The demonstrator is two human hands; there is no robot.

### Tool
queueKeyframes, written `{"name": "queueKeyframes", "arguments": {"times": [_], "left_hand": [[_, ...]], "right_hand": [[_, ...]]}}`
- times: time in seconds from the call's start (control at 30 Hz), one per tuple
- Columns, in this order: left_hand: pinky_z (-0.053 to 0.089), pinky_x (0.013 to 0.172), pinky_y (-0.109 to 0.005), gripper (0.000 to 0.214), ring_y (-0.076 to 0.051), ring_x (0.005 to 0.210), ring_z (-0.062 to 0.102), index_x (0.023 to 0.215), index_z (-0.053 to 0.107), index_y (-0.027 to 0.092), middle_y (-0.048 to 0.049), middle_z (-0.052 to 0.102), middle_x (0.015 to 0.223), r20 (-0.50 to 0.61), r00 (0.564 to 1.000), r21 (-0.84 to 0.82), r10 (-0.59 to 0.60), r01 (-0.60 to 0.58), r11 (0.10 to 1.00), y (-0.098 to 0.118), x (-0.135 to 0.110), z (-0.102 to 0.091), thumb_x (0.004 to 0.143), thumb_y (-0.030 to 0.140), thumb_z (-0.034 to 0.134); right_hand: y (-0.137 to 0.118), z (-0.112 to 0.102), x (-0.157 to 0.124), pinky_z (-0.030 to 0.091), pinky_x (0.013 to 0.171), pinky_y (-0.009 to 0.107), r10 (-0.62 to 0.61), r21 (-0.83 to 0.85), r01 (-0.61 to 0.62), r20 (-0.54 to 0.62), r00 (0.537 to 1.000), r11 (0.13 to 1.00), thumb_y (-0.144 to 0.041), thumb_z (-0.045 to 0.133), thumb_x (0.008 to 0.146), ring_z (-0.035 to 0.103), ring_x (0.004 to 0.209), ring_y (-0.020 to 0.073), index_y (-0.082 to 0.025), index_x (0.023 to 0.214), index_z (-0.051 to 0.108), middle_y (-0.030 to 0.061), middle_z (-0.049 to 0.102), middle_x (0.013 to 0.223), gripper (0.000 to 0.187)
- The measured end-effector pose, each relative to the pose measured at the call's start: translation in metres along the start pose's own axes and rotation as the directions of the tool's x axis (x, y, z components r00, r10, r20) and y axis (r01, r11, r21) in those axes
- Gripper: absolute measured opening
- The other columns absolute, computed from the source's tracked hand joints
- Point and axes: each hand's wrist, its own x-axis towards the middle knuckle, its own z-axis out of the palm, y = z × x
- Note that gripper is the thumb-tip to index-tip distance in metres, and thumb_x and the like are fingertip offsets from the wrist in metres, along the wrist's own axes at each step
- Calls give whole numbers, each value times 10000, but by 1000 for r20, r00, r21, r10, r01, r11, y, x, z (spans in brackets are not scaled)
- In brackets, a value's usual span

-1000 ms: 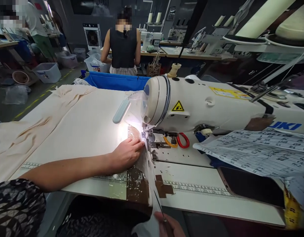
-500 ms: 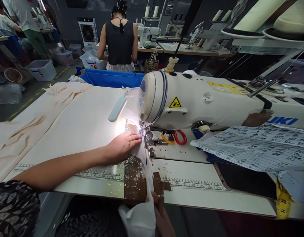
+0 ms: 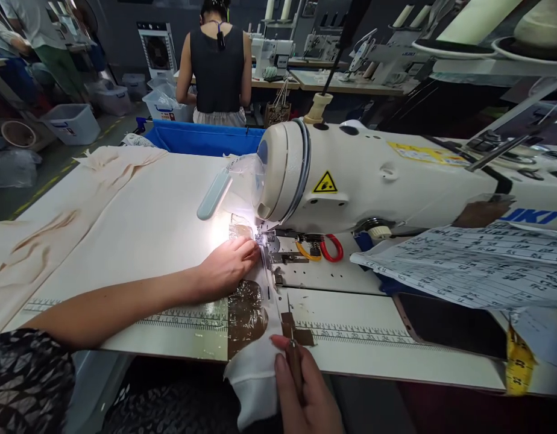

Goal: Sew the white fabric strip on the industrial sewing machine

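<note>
My left hand [image 3: 228,268] lies on a narrow white strip of fabric [image 3: 255,361], fingers pressed down just left of the needle area [image 3: 263,240] of the white sewing machine [image 3: 373,181]. My right hand [image 3: 305,392] is at the table's front edge, closed on a thin pointed metal tool [image 3: 291,337] and on the lower end of the strip. The tool's tip points up toward the presser foot. The strip runs from the needle down over the table edge.
Cream fabric [image 3: 79,205] covers the table's left side. Printed paper sheets [image 3: 481,265] and a dark phone [image 3: 450,325] lie at the right; scissors with red and orange handles [image 3: 324,250] sit under the machine arm. A blue bin [image 3: 201,138] and a person stand behind.
My right hand has risen from below the table edge, bringing the pointed tool and the strip's end up onto the front of the table. My left hand stays by the needle.
</note>
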Motion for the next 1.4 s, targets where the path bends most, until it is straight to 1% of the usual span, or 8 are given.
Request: {"name": "queueKeyframes", "arguments": {"times": [0.2, 0.37, 0.7, 0.8, 0.93, 1.1, 1.27, 1.4], "left_hand": [[511, 773, -384, 406, -252, 926, 542, 1127, 661, 76, -176, 617, 1054, 7, 999, -13, -46, 47, 999, -10, 2, 2, 980, 119, 285], [531, 832, -355, 395, -225, 973, 563, 1160, 645, 110, -144, 624, 1109, -62, 998, -134, 7, -15, 991, -14, -3, 3, 885, 45, 370], [517, 780, -376, 348, -232, 945, 555, 1053, 670, 152, -137, 624, 1087, -62, 996, -34, -62, 60, 998, -16, 1, 5, 1015, 182, 326], [526, 769, -346, 323, -201, 904, 561, 1115, 648, 134, -123, 628, 1049, -74, 996, -96, -47, 40, 995, -17, 0, 4, 1003, 149, 345], [534, 771, -340, 307, -196, 911, 565, 1059, 658, 138, -115, 632, 1040, -41, 999, -109, -15, 11, 994, -18, 0, 2, 988, 128, 360], [526, 786, -369, 360, -225, 955, 569, 1106, 657, 140, -129, 632, 1088, -51, 998, -57, -22, 19, 998, -20, 1, 5, 1018, 167, 310], [533, 824, -397, 338, -237, 991, 568, 1170, 617, 149, -139, 621, 1149, -106, 993, -75, -56, 49, 996, -19, -2, 5, 981, 140, 337], [542, 771, -347, 281, -197, 907, 575, 1116, 616, 144, -112, 625, 1076, -105, 995, -101, 5, -15, 995, -16, -3, -1, 963, 124, 380]], "right_hand": [[2, -9, 25, 570, 836, 277, -100, -37, 106, 135, 986, 994, -553, 567, 903, 704, 1019, 261, -197, 1121, 695, 97, 742, 1126, 436], [-1, -7, 29, 578, 813, 290, -129, -35, 134, 129, 983, 990, -506, 589, 898, 702, 1014, 263, -217, 1112, 706, 81, 747, 1104, 378], [-30, 11, 34, 508, 836, 307, -95, -10, 95, 37, 995, 995, -523, 528, 905, 636, 1058, 257, -245, 1044, 682, 56, 723, 1115, 347], [-33, 11, 37, 521, 813, 308, -106, 23, 106, 39, 994, 994, -505, 530, 913, 655, 1017, 254, -226, 1050, 678, 81, 715, 1126, 344], [-37, 10, 41, 516, 753, 298, -122, -10, 123, 53, 991, 992, -491, 527, 912, 666, 946, 244, -216, 1039, 681, 77, 729, 1077, 340], [-40, 13, 48, 513, 827, 311, -156, -50, 158, 36, 987, 986, -471, 497, 917, 662, 1032, 249, -227, 1046, 667, 61, 734, 1107, 324], [-40, 18, 55, 506, 839, 339, -189, -71, 189, 14, 982, 979, -464, 485, 919, 669, 991, 256, -212, 1066, 659, 74, 733, 1094, 339], [-41, 19, 56, 513, 840, 330, -189, -61, 190, 10, 982, 980, -458, 483, 923, 668, 1007, 254, -218, 1058, 656, 69, 732, 1091, 325]]}}
